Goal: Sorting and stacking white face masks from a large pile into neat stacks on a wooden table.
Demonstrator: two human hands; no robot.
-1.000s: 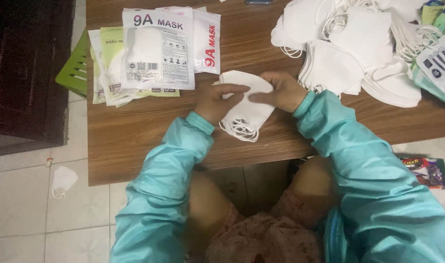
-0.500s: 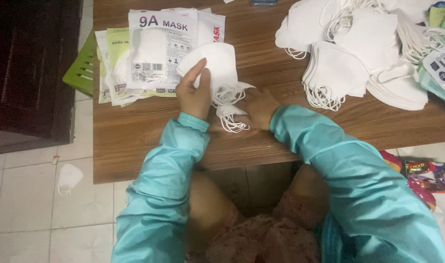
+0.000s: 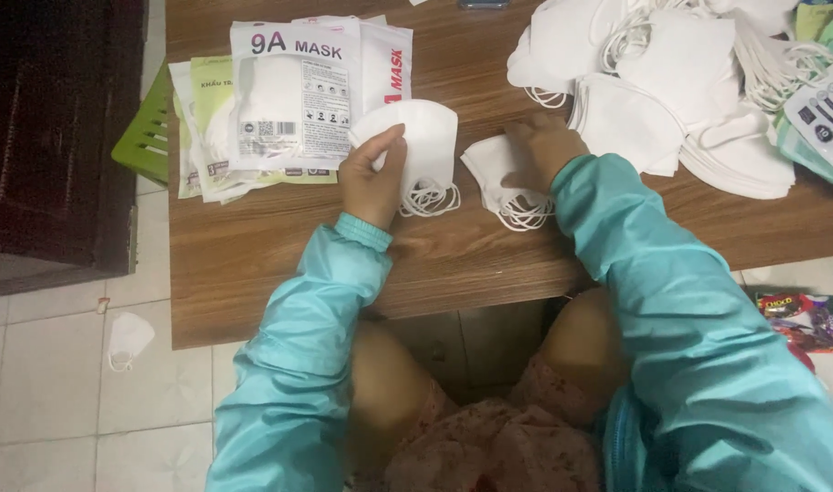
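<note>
My left hand (image 3: 373,179) holds a small stack of folded white face masks (image 3: 419,146) upright by one edge, their ear loops hanging against the wooden table (image 3: 325,255). My right hand (image 3: 546,142) rests on a second small stack of white masks (image 3: 496,178) lying flat on the table just right of the first. A pile of flat printed mask packets (image 3: 284,100) lies directly left of my left hand. Both arms wear teal sleeves.
A big heap of loose white masks (image 3: 671,82) covers the table's far right, with more printed packets (image 3: 822,114) at the right edge. A green plastic item (image 3: 146,137) sticks out at the table's left. On the tiled floor lie one white mask (image 3: 127,339) and a colourful wrapper (image 3: 803,319).
The masks held together in both hands have been split: my left hand carried one stack left toward the packets, while my right hand moved right with the other stack lying on the table.
</note>
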